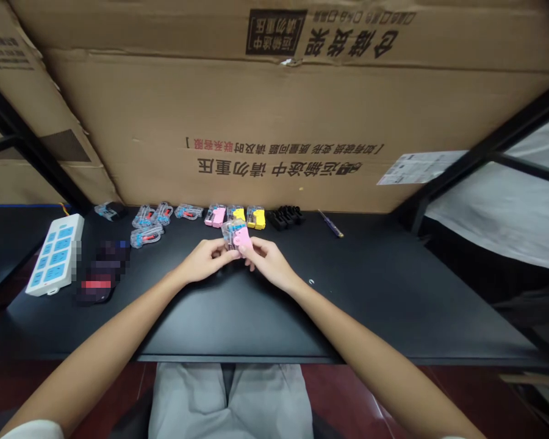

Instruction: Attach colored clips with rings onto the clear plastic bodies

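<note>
Above the black table, near its middle, I hold a small pink-and-clear plastic device (240,236) with blue parts inside it; its exact kind I cannot make out. My left hand (210,258) pinches its clear side between thumb and fingers. On its pink side, my right hand (268,261) is closed, with the thumb lying on the front. Just behind the hands stand a similar pink device (215,215) and two yellow ones, of which one yellow device (257,217) is at the right. Some fingertips are hidden behind the held piece.
Several clear plastic pieces (147,234) with blue and red parts lie at the back left. Black parts (285,217) and a screwdriver (331,224) lie at the back right. A white power strip (57,253) and a blurred dark object (103,271) occupy the left. Cardboard (265,110) walls the rear.
</note>
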Action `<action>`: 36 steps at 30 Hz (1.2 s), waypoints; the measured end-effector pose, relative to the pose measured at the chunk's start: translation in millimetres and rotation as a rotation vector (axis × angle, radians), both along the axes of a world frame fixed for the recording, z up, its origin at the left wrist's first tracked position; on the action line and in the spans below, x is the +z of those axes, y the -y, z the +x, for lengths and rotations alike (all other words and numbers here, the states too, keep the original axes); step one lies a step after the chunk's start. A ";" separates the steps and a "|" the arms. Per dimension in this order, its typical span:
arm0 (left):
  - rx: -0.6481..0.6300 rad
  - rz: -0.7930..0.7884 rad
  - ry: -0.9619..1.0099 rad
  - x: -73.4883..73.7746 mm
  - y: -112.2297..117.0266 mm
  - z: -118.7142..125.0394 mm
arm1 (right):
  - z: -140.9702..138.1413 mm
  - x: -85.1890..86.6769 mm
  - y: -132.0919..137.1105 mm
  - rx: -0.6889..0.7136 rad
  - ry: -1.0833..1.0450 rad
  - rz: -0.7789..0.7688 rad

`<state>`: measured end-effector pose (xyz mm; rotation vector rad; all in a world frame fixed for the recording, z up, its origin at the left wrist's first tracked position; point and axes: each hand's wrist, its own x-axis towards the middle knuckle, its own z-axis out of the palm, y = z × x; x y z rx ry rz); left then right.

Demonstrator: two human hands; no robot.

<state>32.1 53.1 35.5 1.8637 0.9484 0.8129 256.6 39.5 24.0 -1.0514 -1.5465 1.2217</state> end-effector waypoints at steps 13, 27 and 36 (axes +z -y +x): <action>0.212 0.082 0.118 -0.2 -5.4 -5.0 | 3.1 -5.1 -3.2 -0.142 -0.033 0.001; -0.038 0.117 -0.185 15.2 -9.3 -22.8 | -1.9 -9.5 1.2 0.093 -0.052 -0.129; 0.353 0.442 -0.805 -17.8 -42.2 -64.2 | -0.5 -8.0 0.1 0.079 -0.190 -0.263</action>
